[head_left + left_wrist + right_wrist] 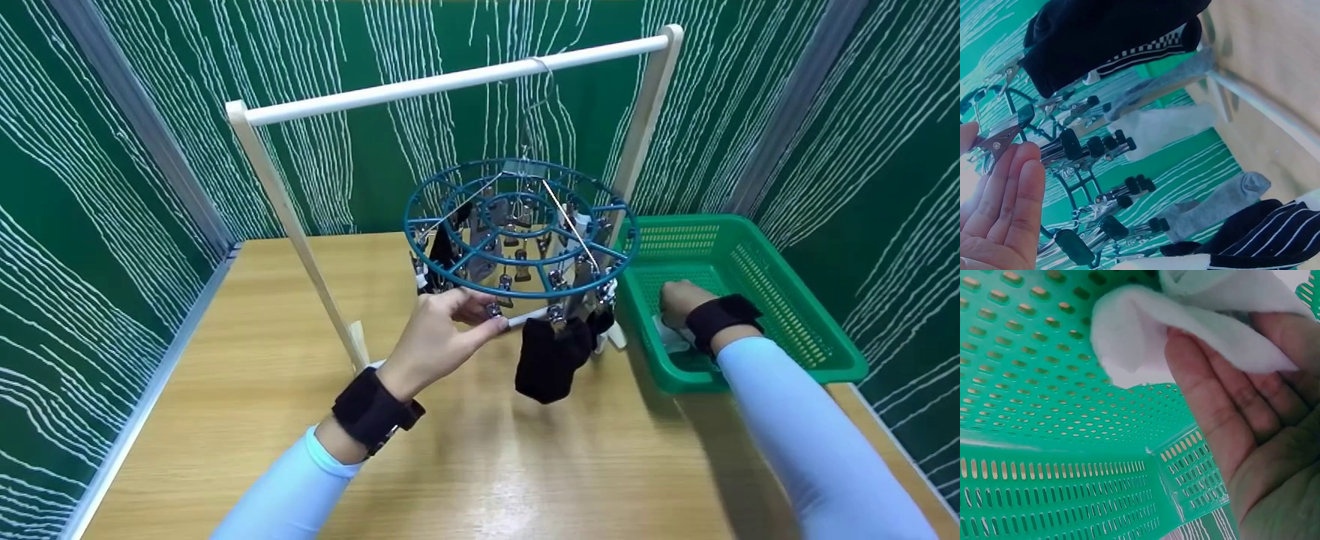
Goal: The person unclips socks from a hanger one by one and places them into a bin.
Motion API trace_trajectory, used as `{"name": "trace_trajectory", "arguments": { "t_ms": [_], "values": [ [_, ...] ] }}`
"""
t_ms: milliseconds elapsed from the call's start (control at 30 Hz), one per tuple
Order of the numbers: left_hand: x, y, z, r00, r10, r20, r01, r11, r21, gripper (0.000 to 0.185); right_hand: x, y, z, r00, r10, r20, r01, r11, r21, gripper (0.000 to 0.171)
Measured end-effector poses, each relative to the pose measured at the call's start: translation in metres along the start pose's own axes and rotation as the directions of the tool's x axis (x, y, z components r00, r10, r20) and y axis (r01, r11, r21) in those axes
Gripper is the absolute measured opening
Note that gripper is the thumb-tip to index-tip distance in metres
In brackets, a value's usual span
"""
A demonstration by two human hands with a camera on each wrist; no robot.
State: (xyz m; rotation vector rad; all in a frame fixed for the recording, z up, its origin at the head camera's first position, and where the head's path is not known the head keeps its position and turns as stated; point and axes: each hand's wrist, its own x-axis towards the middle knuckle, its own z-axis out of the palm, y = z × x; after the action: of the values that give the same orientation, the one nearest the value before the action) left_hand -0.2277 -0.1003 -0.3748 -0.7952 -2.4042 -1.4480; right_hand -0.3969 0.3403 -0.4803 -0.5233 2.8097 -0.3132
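Your left hand (439, 337) is raised to the near rim of the round teal clip hanger (521, 229), which hangs by a hook from the white rail (457, 81) of a small rack standing on the wooden table (465, 465). The thumb and fingers of that hand pinch one metal clip (493, 309) at the hanger's front edge; in the left wrist view the clip (995, 143) sits right at your fingertips (1019, 169), with more black-tipped clips hanging beyond it. Just to the right of that clip a black sock (551, 356) dangles from the hanger, and the left wrist view shows other socks already clipped up: a black one with a checkered band (1112, 39), a grey one (1224, 199) and a dark striped one (1275, 236). Your right hand (679, 300) is down inside the green basket (795, 315), which sits on the table just right of the rack. There its fingers (1224, 399) are curled around a white sock (1185, 332) lying against the basket's perforated floor, holding it in a loose grip. Green panels with white wavy lines (90, 225) close the table in on three sides.
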Motion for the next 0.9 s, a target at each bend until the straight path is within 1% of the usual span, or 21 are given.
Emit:
{"name": "trace_trajectory", "arguments": {
  "t_ms": [33, 133, 233, 267, 300, 400, 500, 533, 600, 667, 733, 833, 900],
  "values": [
    [0.000, 0.000, 0.000, 1.000, -0.002, 0.002, 0.002, 1.000, -0.003, 0.024, 0.006, 0.012, 0.004, 0.999, -0.035, -0.003, 0.035, 0.999, 0.023, 0.045],
    [0.000, -0.001, 0.001, 1.000, 0.000, 0.008, 0.000, 1.000, -0.011, 0.024, 0.001, 0.010, -0.001, 0.999, -0.029, 0.013, 0.029, 0.998, 0.051, 0.044],
    [0.000, -0.001, 0.000, 1.000, -0.006, 0.015, 0.006, 1.000, -0.016, 0.024, -0.006, 0.004, -0.007, 1.000, -0.025, 0.008, 0.025, 0.998, 0.066, 0.043],
    [0.000, -0.001, 0.000, 1.000, -0.008, 0.017, 0.008, 1.000, -0.014, 0.023, -0.015, -0.011, -0.015, 1.000, 0.013, 0.015, -0.014, 0.998, 0.061, 0.042],
    [0.000, -0.001, 0.000, 1.000, -0.010, 0.019, 0.010, 1.000, -0.011, 0.024, -0.017, -0.014, -0.018, 1.000, 0.013, 0.007, -0.013, 0.998, 0.065, 0.042],
    [0.000, 0.000, -0.001, 1.000, -0.019, 0.021, 0.019, 1.000, -0.005, 0.025, -0.022, -0.020, -0.024, 1.000, -0.015, -0.020, 0.016, 0.998, 0.058, 0.045],
    [0.001, 0.001, -0.001, 0.999, -0.029, 0.017, 0.029, 1.000, 0.001, 0.025, -0.024, -0.025, -0.033, 0.996, -0.075, -0.053, 0.077, 0.997, 0.026, 0.048],
    [0.001, 0.001, -0.001, 0.999, -0.032, 0.014, 0.032, 0.999, 0.002, 0.025, -0.026, -0.028, -0.036, 0.994, -0.088, -0.067, 0.089, 0.996, 0.007, 0.042],
    [0.001, 0.001, -0.001, 1.000, -0.030, 0.008, 0.030, 1.000, 0.009, 0.025, -0.030, -0.035, -0.044, 0.992, -0.095, -0.089, 0.094, 0.995, -0.016, 0.024],
    [0.002, 0.001, 0.000, 1.000, -0.024, 0.001, 0.024, 1.000, 0.008, 0.025, -0.034, -0.043, -0.052, 0.990, -0.082, -0.116, 0.079, 0.996, -0.029, 0.015],
    [0.001, 0.002, 0.000, 1.000, -0.014, -0.005, 0.014, 1.000, 0.008, 0.023, -0.040, -0.052, -0.060, 0.988, -0.061, -0.143, 0.059, 0.998, -0.019, 0.029],
    [0.000, 0.003, -0.001, 1.000, 0.004, -0.013, -0.004, 1.000, 0.018, 0.023, -0.047, -0.062, -0.072, 0.981, -0.046, -0.187, 0.051, 0.998, 0.025, 0.030],
    [-0.002, 0.005, -0.003, 0.999, 0.021, -0.024, -0.020, 0.999, 0.043, 0.022, -0.053, -0.068, -0.080, 0.975, -0.035, -0.220, 0.049, 0.997, 0.055, 0.032]
  ]
}}
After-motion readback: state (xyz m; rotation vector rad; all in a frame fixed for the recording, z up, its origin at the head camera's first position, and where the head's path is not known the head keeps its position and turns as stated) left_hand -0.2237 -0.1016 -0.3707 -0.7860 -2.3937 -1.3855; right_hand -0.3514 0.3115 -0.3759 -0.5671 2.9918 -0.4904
